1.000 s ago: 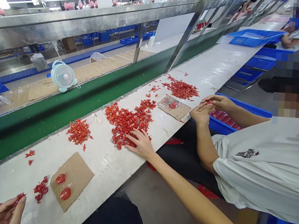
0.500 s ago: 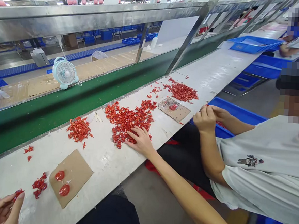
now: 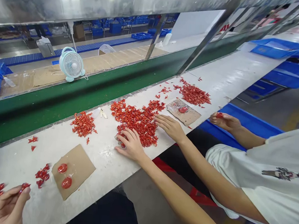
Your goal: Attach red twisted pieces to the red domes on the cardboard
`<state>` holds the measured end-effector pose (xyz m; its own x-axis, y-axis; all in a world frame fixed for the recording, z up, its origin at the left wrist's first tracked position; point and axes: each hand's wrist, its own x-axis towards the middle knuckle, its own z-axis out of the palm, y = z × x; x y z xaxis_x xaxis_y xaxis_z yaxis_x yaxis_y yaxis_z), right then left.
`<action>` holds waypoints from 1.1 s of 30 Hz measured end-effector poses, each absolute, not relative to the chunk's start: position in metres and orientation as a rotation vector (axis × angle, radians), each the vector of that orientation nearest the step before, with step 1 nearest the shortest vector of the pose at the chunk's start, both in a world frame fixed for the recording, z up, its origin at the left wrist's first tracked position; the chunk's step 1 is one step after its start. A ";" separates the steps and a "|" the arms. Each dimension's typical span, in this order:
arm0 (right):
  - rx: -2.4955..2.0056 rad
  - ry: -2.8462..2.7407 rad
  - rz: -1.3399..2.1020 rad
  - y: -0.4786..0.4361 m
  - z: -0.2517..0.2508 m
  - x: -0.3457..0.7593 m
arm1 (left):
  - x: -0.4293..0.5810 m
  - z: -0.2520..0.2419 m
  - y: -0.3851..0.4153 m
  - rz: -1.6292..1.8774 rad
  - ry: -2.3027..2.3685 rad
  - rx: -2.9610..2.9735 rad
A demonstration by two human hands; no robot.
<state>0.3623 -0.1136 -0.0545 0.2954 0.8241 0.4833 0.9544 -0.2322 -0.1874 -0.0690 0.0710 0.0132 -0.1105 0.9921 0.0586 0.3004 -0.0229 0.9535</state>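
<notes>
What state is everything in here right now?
Left hand: pinching a small red piece.
Right hand: open, resting on the red pile.
Co-worker's near hand: open, at the pile's edge.
Co-worker's far hand: holding red bits above a blue crate.
Cardboard sheet: flat, bearing two red discs.
Desk fan: upright.

Glossy crinkled red pieces (image 3: 138, 123) lie in a loose heap at frame centre, touched by the right hand (image 3: 130, 145). At lower left, the left hand (image 3: 8, 207) pinches one red piece (image 3: 25, 186); material perhaps foil or plastic, too small to tell.
</notes>
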 end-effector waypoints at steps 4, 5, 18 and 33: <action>-2.177 -1.666 -0.392 -0.091 -0.063 0.360 | -0.052 0.016 0.056 1.151 1.470 1.270; -2.180 -1.685 -0.397 -0.087 -0.065 0.361 | -0.050 0.015 0.054 1.142 1.446 1.259; -2.325 -1.859 -0.375 -0.069 -0.064 0.391 | -0.056 -0.006 0.074 1.106 1.356 1.248; -2.492 -1.653 -0.435 -0.052 -0.055 0.396 | -0.059 -0.004 0.073 1.129 1.298 1.187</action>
